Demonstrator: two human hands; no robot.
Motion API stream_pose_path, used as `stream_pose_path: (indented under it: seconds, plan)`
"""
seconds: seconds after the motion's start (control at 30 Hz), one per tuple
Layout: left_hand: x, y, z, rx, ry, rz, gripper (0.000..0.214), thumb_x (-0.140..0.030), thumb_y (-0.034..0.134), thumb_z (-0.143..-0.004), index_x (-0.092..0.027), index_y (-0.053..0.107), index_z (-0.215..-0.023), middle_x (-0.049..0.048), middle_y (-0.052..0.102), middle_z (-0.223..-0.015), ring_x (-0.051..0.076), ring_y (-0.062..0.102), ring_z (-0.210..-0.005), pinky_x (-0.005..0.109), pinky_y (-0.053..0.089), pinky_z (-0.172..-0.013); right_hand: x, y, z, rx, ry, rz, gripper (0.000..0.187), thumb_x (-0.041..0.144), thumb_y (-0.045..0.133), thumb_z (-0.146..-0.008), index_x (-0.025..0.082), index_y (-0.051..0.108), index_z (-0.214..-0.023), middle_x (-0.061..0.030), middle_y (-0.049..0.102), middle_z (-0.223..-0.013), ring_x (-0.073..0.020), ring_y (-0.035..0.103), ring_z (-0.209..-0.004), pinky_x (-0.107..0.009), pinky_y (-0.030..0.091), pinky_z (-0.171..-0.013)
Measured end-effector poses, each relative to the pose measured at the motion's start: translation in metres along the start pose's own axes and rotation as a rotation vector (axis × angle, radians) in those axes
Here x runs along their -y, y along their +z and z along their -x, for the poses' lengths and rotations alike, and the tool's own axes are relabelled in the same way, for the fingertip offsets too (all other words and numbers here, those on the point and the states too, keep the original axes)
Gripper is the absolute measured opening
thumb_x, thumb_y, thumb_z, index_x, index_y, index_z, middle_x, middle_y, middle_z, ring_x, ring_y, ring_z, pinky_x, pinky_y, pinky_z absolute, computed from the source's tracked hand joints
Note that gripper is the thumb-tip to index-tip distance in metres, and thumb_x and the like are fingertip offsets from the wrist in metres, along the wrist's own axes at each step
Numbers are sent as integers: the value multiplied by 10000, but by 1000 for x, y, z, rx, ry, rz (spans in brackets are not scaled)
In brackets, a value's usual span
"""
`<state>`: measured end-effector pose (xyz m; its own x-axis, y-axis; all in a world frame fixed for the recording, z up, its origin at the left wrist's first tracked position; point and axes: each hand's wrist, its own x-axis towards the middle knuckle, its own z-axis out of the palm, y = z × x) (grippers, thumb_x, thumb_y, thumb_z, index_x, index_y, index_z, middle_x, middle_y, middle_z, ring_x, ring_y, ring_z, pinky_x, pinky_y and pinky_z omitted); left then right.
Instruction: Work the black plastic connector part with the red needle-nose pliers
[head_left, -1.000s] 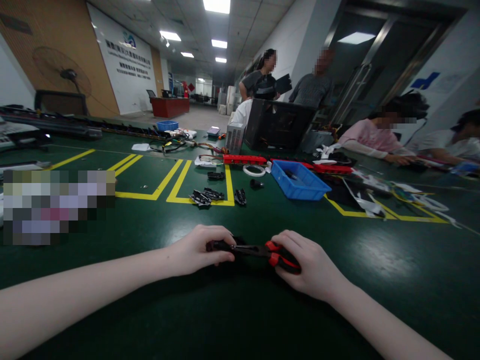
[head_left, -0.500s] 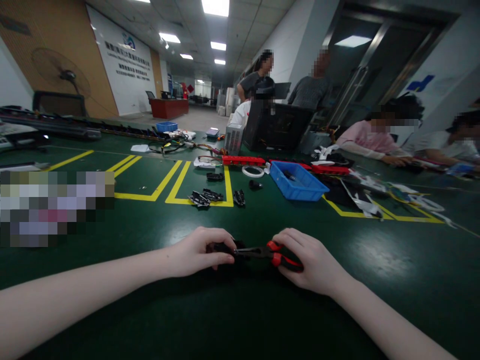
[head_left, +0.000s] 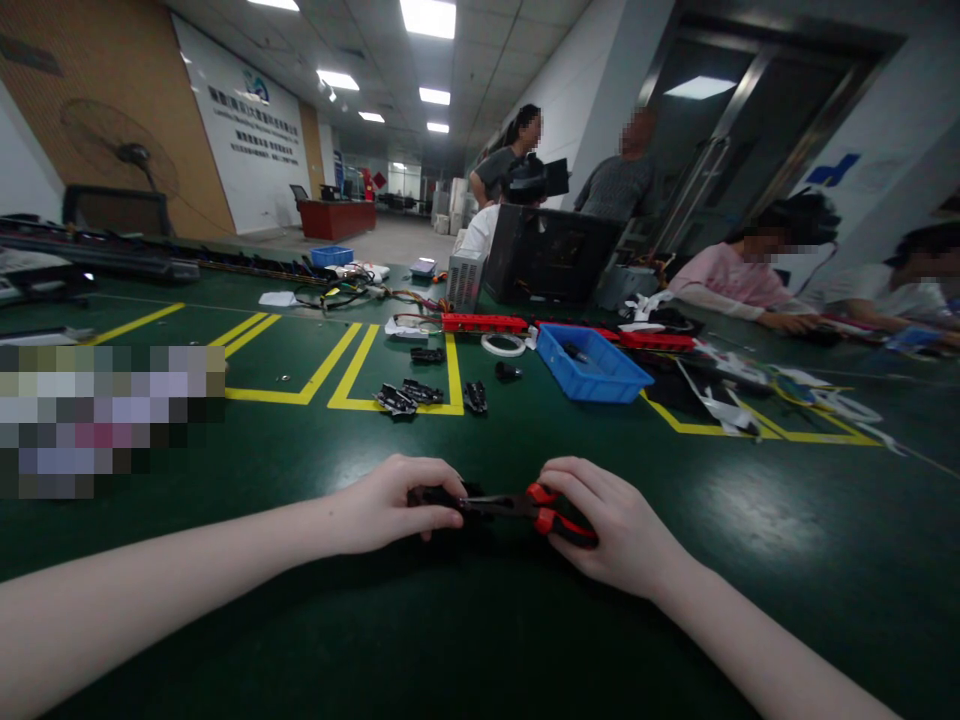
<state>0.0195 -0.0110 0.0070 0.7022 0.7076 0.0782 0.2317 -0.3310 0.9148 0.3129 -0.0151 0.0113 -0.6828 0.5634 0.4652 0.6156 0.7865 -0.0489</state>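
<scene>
On the dark green table [head_left: 465,640] my right hand [head_left: 611,530] is closed around the red and black handles of a pair of pliers [head_left: 541,508]. The jaws of the pliers point left and meet a small black part [head_left: 433,496]. That part is pinched in the closed fingers of my left hand [head_left: 390,502]. Both hands rest on the table near its front, close together.
Several small black parts [head_left: 409,396] lie on the yellow floor-style lines [head_left: 352,370]. Behind them are a blue bin [head_left: 594,364], a roll of white tape [head_left: 504,344], a red strip [head_left: 484,322] and a black case [head_left: 551,255]. Other people sit and stand at right and behind.
Both hands and the pliers have stayed almost in place; the view shifted slightly. A standing person at the back now holds a dark object higher.
</scene>
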Motion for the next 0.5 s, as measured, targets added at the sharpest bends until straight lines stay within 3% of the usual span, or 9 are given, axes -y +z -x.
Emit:
stream_pose_path:
  seconds: [0.3, 0.5]
  plan:
    - [-2, 1, 1, 24, 2, 61, 196, -310, 612, -908, -163, 638, -1034, 58, 609, -1059, 116, 617, -696, 239, 539, -607, -4, 0, -1, -79, -92, 65, 322, 197, 600, -784, 168, 535, -1098, -105, 650, -995, -218, 616, -845, -360, 528, -720]
    - [-5, 1, 2, 117, 16, 162, 159, -277, 586, -916, -157, 617, -1016, 64, 591, -1084, 119, 601, -726, 255, 543, -649, -5, 1, -1, -19, -47, -31, 328, 201, 618, -771, 184, 543, -1090, -90, 649, -1011, -218, 618, -892, -365, 526, -777]
